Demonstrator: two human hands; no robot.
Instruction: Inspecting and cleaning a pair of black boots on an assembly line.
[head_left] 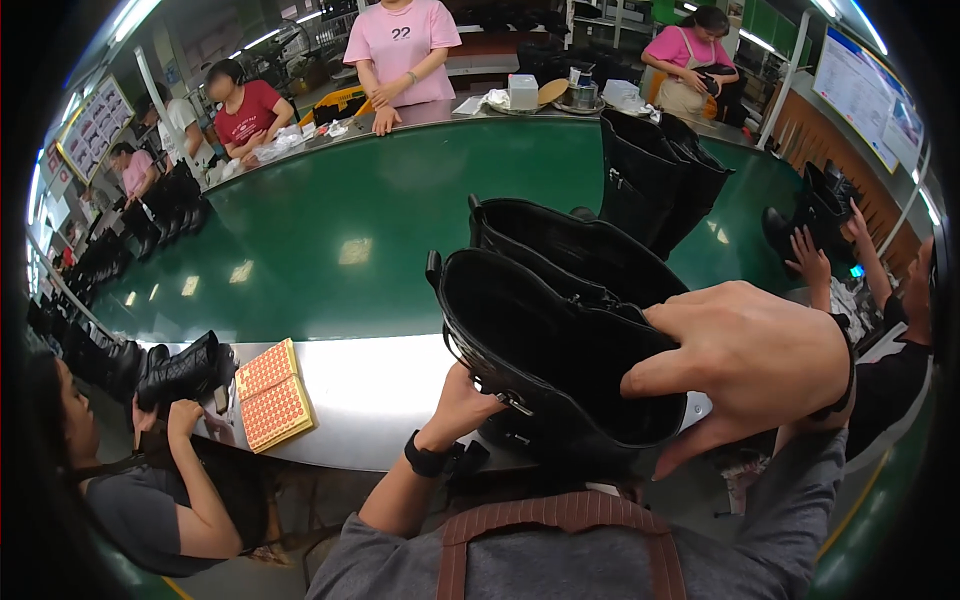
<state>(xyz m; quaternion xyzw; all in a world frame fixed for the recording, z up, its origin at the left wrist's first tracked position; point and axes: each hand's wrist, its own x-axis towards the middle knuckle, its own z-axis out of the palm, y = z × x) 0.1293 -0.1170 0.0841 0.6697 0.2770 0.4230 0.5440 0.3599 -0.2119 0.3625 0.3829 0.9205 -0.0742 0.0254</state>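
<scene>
Two tall black boots stand before me with their wide tops facing up. The near black boot point(530, 300) shows its dark inside, a zipper and a small metal buckle. My left hand point(462, 410), with a dark band on its wrist, is closed on the left side of this boot's shaft, beside the buckle. Over the right rim reaches my right hand point(750, 345); its fingers curl into the opening and its thumb stays outside. Just behind, the second black boot point(590, 235) is partly hidden by the near one.
A green conveyor belt point(380, 220) curves past a metal ledge point(370, 385). Another pair of tall boots point(645, 180) stands on the belt. A sheet of round orange stickers point(275, 400) lies left. Co-workers handle boots on both sides; others stand across the belt.
</scene>
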